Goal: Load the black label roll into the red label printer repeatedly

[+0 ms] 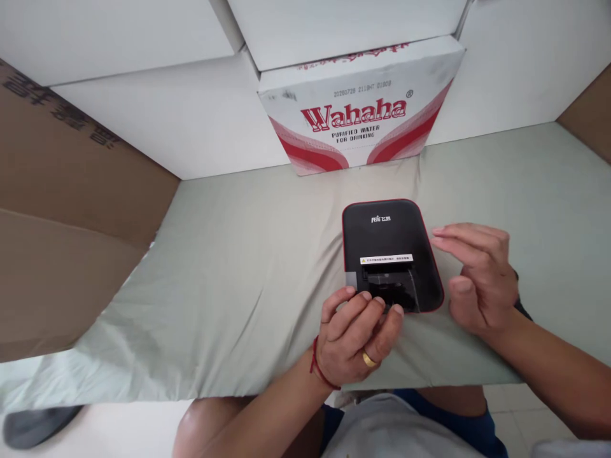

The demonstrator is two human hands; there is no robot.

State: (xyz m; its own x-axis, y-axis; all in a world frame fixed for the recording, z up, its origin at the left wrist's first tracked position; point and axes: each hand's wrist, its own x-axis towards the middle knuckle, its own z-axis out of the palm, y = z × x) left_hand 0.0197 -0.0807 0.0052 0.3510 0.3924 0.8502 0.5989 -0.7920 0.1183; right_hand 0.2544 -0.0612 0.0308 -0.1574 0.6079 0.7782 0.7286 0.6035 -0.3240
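Note:
A black device (389, 238) with a red edge and a white label strip lies on the cloth-covered surface, its window or cover toward me. My left hand (358, 334), wearing a gold ring and a red string bracelet, is at the device's near edge, fingertips bent against its lower left part; whether they pinch anything there is too small to tell. My right hand (480, 273) is beside the device's right side, fingers extended and thumb apart, with nothing in it; the fingertips are close to the red edge.
Behind the device stands a white and red Wahaha carton (363, 121). Large white boxes (157, 121) line the back. A brown cardboard box (71, 222) stands at the left, another (589, 114) at the far right. Pale green cloth (214, 273) covers the surface.

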